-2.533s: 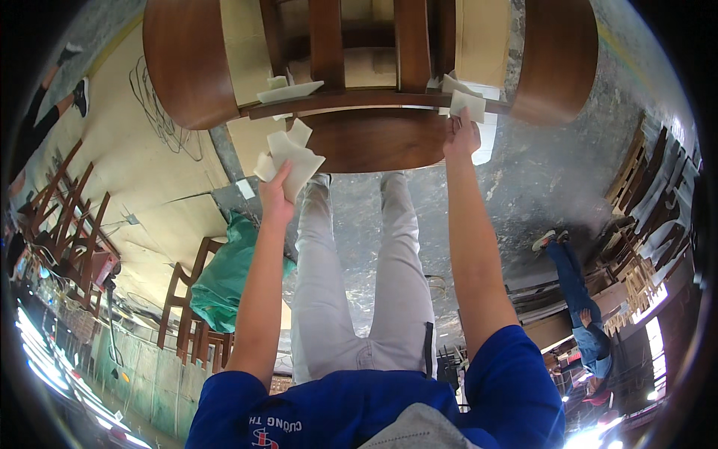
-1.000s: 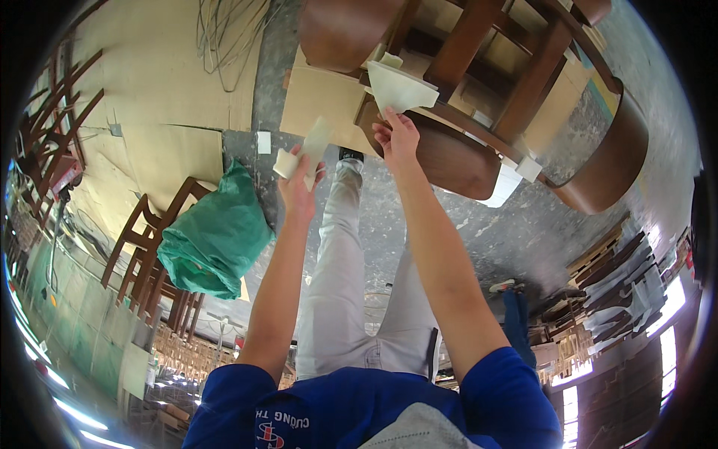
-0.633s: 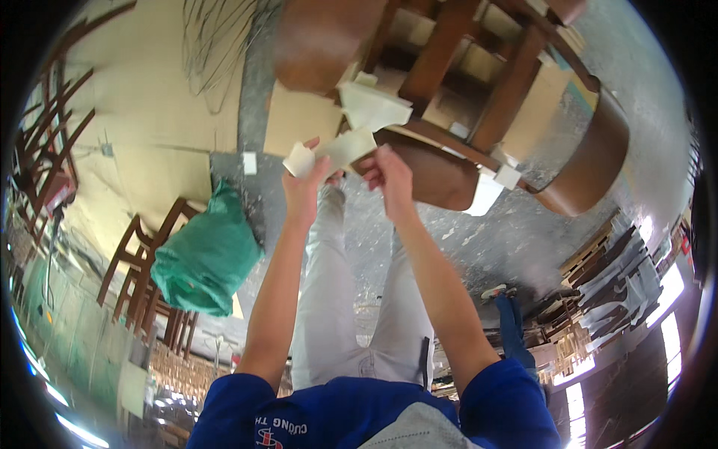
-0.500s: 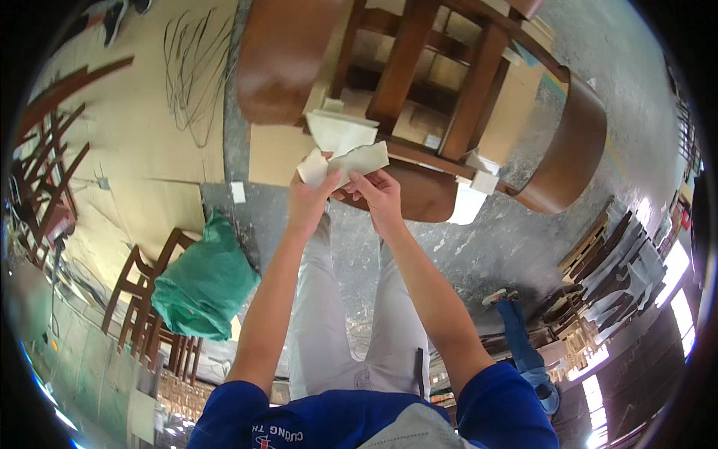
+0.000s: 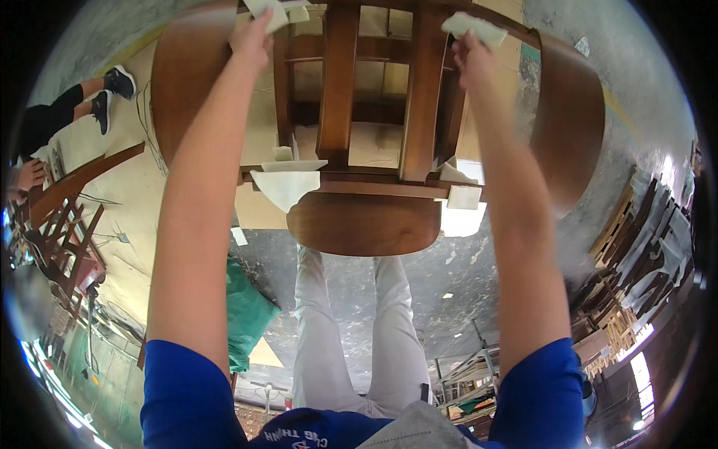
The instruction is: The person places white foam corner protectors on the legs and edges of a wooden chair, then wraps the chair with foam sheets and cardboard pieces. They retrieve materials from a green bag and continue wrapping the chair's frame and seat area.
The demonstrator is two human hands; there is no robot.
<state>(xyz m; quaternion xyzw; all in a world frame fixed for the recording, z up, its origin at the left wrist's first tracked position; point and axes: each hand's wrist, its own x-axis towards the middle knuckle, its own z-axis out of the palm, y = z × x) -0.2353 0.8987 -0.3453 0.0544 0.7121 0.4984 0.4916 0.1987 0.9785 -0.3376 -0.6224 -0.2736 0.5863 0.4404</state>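
Observation:
Both arms reach far forward over a dark brown wooden furniture frame (image 5: 338, 90) with slats and curved panels. At its far left corner, my left hand (image 5: 253, 43) is closed on an off-white foam sheet (image 5: 271, 15). My right hand (image 5: 473, 61) pinches another off-white foam sheet (image 5: 479, 30) above the far right corner. On the near rail, a folded foam sheet (image 5: 286, 188) hangs at the left, and a smaller foam pad (image 5: 464, 196) sits at the right. A rounded wooden panel (image 5: 364, 224) projects toward me between them.
Flat cardboard (image 5: 131, 224) covers the floor at left. A green sack (image 5: 247, 314) lies beside my leg. Dark wooden chair parts (image 5: 67, 217) stand at the far left, near another person's shoes (image 5: 111, 93). Stacked wooden parts (image 5: 636, 239) line the right side.
My hands were together in front of me on the foam pieces. They have moved apart and forward to the frame's far corners, one piece in each. The frame now appears nearer.

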